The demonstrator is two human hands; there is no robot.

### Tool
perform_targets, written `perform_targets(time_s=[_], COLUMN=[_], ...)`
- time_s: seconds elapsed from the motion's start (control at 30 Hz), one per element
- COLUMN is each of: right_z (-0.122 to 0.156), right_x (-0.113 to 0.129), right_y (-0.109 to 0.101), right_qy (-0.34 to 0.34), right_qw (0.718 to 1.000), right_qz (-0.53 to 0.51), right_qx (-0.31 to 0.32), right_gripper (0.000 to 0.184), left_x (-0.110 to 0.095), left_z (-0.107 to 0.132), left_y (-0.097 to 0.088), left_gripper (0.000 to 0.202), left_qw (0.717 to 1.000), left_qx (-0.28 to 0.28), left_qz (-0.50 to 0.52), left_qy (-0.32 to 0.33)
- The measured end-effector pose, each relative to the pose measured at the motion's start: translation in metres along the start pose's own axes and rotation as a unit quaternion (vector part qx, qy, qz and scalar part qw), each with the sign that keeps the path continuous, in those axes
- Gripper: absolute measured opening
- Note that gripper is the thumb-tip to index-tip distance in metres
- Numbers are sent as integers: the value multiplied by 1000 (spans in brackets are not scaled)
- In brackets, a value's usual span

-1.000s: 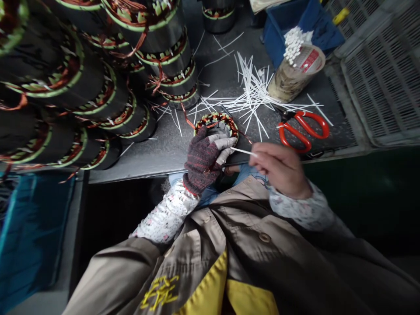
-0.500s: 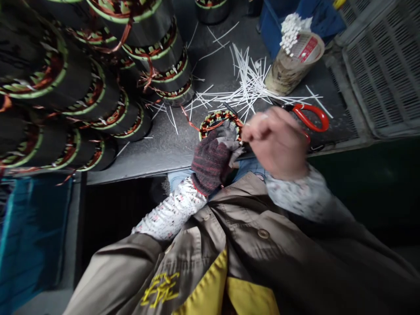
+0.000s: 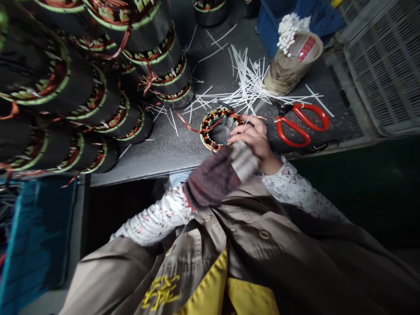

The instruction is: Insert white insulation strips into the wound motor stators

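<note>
A motor stator (image 3: 205,129), a ring wound with copper wire and edged in pale green, lies near the front of the bench. Bare fingers of my right hand (image 3: 257,141) curl over its right rim and grip there. My left hand (image 3: 219,177), in a dark maroon knit glove with pale grey fingers, is just in front of the stator, beside my right hand. Motion smears the gloved fingers, so their closure is unclear. Copper lead wires (image 3: 187,124) trail from the stator's left side. Scissors with red handles (image 3: 311,117) lie right of my right hand.
Thin white strips or ties (image 3: 247,83) are scattered behind the stator. A tub (image 3: 285,70) holding a bundle of white sticks stands behind right, near a blue bin (image 3: 267,30). Stacked stators (image 3: 164,61) crowd the left. Grey plastic crates (image 3: 382,65) border the right.
My right hand has come down and left onto the stator's right rim, uncovering the scissors. My left hand has slid off the stator toward me, its fingers now pointing right.
</note>
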State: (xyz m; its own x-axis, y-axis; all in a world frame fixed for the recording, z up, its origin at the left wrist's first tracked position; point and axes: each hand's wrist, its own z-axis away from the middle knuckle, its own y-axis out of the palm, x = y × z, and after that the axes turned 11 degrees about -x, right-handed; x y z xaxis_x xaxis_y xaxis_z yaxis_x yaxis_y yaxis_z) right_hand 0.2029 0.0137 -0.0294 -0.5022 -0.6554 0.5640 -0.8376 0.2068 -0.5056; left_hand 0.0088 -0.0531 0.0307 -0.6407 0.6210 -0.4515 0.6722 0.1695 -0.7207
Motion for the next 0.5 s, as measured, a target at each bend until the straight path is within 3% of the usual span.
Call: perform_targets(time_s=[0.17,0.27,0.37,0.43,0.5], right_z=[-8,-7,-7,-11,-22], right_x=[-9,-5,2,2,-8], right_y=[4,3,-4,-13,-23], right_qy=[41,38,22,15,20], right_qw=[998,997,998,996,980], right_qz=[-56,-61,-50,-40,-12], right_qx=[-12,-29,-34,-84,-195], right_gripper=[13,13,12,16,20], left_x=[47,65,66,65,68], left_z=[-26,-36,-45,-47,-48], left_y=[-24,-30,-34,-35,-34], left_gripper=[36,35,31,25,23], left_qw=[973,964,959,952,949], left_qx=[13,64,112,97,59], left_qz=[-169,-190,-173,-162,-139], left_qy=[156,174,197,240,277])
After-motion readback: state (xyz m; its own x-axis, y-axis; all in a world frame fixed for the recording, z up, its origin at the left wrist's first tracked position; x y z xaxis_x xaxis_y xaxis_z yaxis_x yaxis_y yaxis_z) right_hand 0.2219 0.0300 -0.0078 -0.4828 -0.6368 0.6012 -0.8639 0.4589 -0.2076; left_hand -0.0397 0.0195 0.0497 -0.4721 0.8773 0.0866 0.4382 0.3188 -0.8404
